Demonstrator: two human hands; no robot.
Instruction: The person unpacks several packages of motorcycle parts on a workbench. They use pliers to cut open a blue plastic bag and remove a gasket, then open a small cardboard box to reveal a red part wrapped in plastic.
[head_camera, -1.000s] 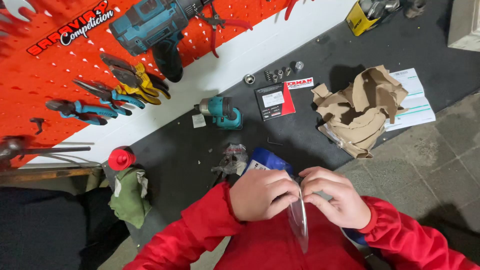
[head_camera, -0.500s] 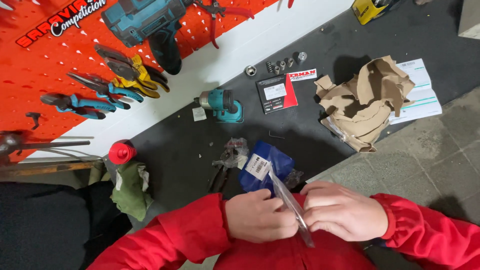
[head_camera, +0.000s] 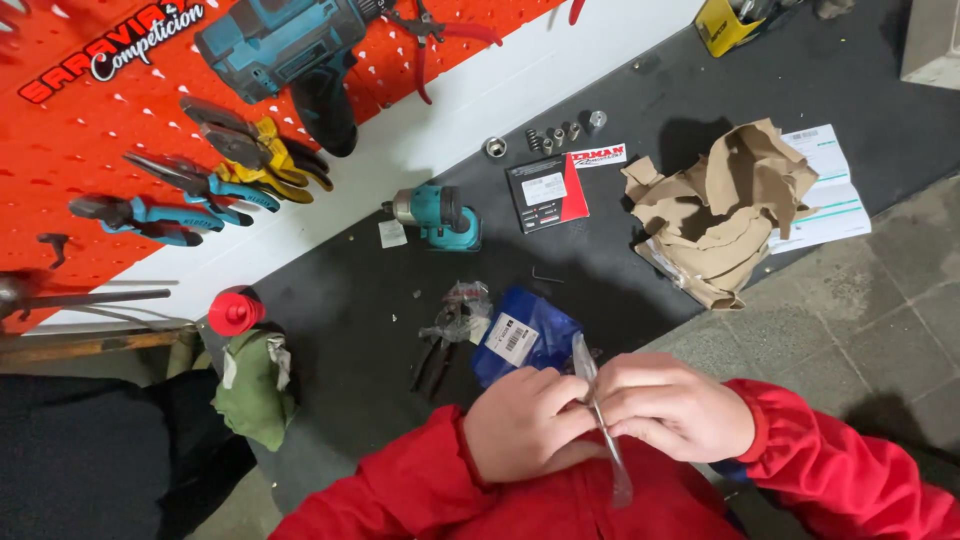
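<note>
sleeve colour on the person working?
Red sleeves; head view, both hands on a clear plastic strip.

Held edge-on between both hands, a small clear plastic bag (head_camera: 597, 420), thin and nearly see-through, running as a narrow strip from upper left down to lower right. Upper end poking out above the fingers (head_camera: 570, 405), lower end hanging past the knuckles against red sleeves. Pinched at the middle by left hand (head_camera: 525, 425) and right hand (head_camera: 672, 408), close above the dark surface (head_camera: 340, 300). Contents too unclear to tell.
</note>
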